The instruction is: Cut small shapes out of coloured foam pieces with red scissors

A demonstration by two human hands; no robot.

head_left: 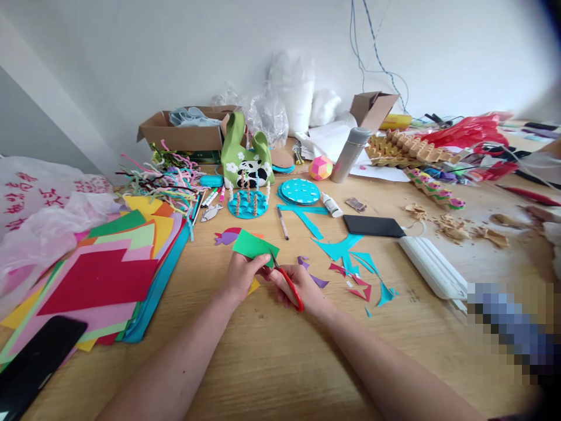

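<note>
My left hand [243,275] pinches a green sheet of craft paper or felt [250,244] by its near edge, thumb on top. My right hand [302,287] grips red-handled scissors [290,285], whose blades reach the right edge of the green piece. Just behind the green piece lies a purple and red fish-shaped cutout [228,235], partly covered by it. A bit of yellow [254,286] shows below my hands. Purple scraps [316,280] lie to the right of my right hand.
Coloured sheets [100,278] are piled at left beside a black phone [44,356]. Turquoise offcuts [339,248], a pen [283,223], a glue bottle [332,206] and a white power strip [432,266] lie ahead and right. Behind stand a panda bag [246,155] and a grey flask [350,155].
</note>
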